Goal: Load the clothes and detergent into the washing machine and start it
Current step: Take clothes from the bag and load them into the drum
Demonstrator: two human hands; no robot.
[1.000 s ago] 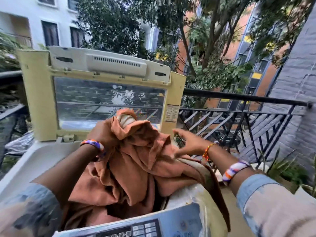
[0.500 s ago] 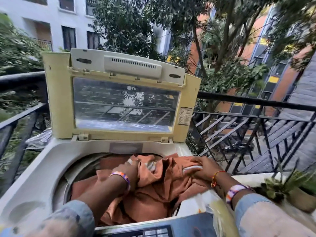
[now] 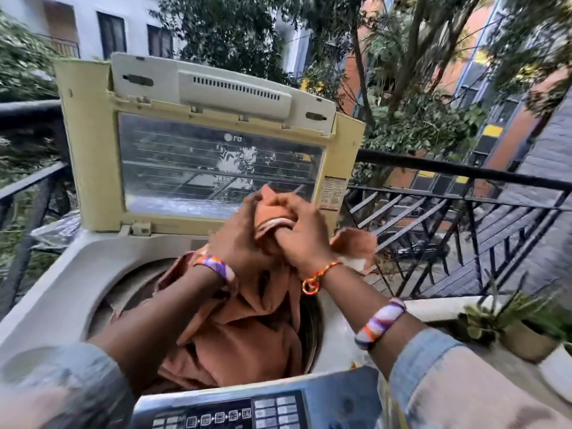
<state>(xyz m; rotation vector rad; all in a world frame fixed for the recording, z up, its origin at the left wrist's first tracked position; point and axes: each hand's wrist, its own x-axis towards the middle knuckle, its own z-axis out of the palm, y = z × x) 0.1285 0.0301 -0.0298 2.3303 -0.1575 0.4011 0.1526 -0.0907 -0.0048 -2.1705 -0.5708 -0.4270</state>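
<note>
Both hands, the left hand [image 3: 238,239] and right hand [image 3: 301,239], are clamped together on a bunched orange cloth [image 3: 247,329], lifted above the washing machine [image 3: 71,292]; the cloth's lower part hangs into the drum, before the raised lid [image 3: 89,156].

One yellowed cream top-loading washing machine [image 3: 62,292] stands here, with one raised clear-windowed lid [image 3: 216,168] and one dark button-covered control panel [image 3: 235,413] at its near edge. One rust-orange cloth garment [image 3: 235,329] shows at its drum; whether more pieces lie beneath cannot be told. Two bare hands are in view, the left hand [image 3: 238,239] and the right hand [image 3: 303,239]. Three wristbands are worn: one purple-and-orange woven band [image 3: 216,267] on the left wrist, one thin orange thread bracelet [image 3: 318,274] and one purple, white and orange woven band [image 3: 380,323] on the right arm. One potted green plant [image 3: 507,323] sits at the right.
</note>
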